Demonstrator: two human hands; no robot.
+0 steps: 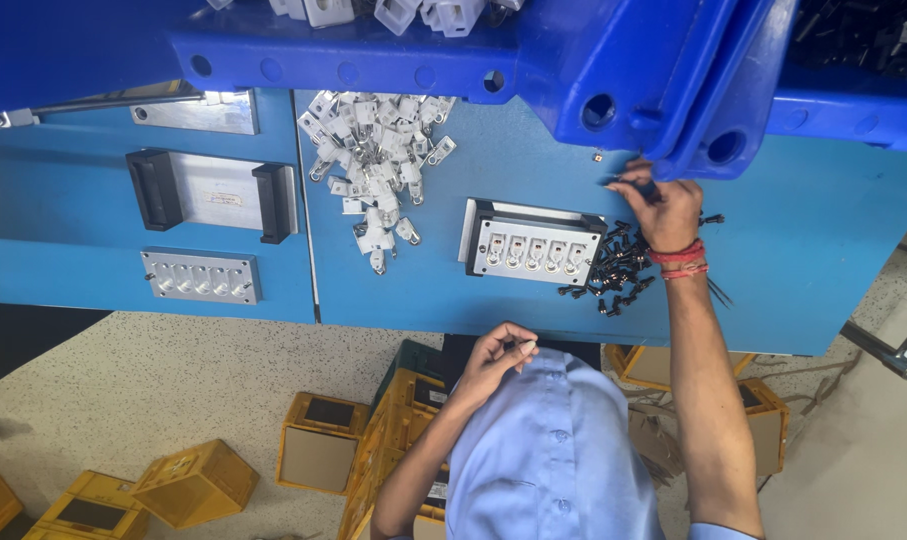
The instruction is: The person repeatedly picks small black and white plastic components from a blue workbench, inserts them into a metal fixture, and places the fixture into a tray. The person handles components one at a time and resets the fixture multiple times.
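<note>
My right hand (670, 213), with red threads around the wrist, reaches over the blue table (813, 250) and pinches a small black part (641, 185) just under a blue bin (613, 70). A heap of small black parts (613, 268) lies beside that wrist. Left of the heap is a metal jig plate (533, 250) with a row of several sockets, each holding a piece. My left hand (495, 358) is drawn back near my chest, off the table, fingers closed on a small pale piece (526, 346).
A pile of white and metal clips (378, 170) lies mid-table. At the left are a second socket plate (201, 277) and a metal block with black handles (213, 190). Another blue bin (853, 60) holds dark parts. Yellow boxes (193, 482) stand on the speckled floor.
</note>
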